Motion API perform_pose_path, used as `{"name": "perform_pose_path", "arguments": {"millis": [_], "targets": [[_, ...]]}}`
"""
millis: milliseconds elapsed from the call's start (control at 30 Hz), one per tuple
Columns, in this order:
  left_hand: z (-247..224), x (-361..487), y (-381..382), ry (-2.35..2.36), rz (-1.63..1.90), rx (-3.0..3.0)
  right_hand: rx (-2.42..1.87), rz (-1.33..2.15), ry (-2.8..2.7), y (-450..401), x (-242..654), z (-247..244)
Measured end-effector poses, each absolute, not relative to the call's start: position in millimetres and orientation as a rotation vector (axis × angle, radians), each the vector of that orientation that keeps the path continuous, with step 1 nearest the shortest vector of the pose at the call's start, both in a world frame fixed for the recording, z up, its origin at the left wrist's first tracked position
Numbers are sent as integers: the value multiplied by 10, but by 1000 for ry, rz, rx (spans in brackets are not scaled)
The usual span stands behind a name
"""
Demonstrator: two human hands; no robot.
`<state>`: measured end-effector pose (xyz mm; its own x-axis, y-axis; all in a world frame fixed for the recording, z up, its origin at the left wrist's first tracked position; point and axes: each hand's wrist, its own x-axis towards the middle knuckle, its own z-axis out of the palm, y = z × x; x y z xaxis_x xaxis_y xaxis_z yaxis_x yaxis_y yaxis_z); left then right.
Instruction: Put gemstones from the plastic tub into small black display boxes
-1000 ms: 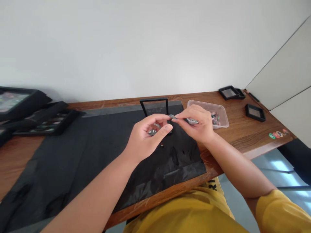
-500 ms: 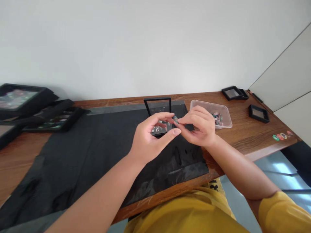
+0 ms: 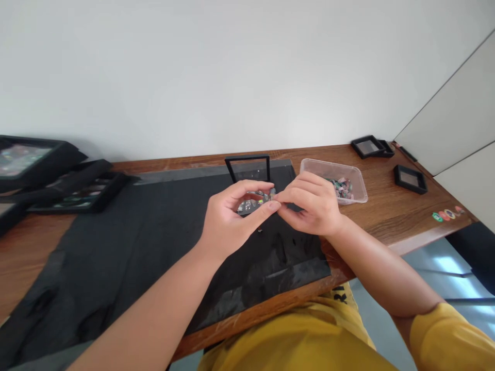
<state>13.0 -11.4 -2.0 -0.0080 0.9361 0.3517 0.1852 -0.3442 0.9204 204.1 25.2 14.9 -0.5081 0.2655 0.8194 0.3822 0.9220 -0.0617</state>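
Observation:
My left hand (image 3: 232,214) curves into a C, its thumb and index fingertips drawn in around a small grey-blue piece (image 3: 273,193). My right hand (image 3: 311,203) pinches the same piece from the right, fingertips meeting those of the left. What kind of thing it is cannot be made out. Behind and partly under the hands stands a black hinged display case (image 3: 247,157), lid raised with a clear window; small shiny pieces (image 3: 246,206) lie in its base. A tiny shiny bit (image 3: 260,231) rests on the black mat (image 3: 162,247) below my left thumb.
To the right sits a clear plastic tub (image 3: 361,180) of small colourful pieces. Small black frames (image 3: 410,179) lie farther right, near several round stickers (image 3: 448,214) on the wooden table (image 3: 386,221). Black cases (image 3: 42,159) are piled at the left, against the wall.
My left fingertips have closed in on the small piece, and both hands now meet around it. The tiny bit on the mat now shows. The view has shifted slightly.

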Motion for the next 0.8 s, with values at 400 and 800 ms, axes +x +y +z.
{"name": "perform_pose_path", "arguments": {"millis": [400, 800], "targets": [[-52, 52, -32, 1123, 1388, 1655, -496, -66, -2169, 260, 2030, 127], [-63, -60, 60, 1313, 1329, 1878, -612, -29, -2107, 278, 2067, 158]]}}
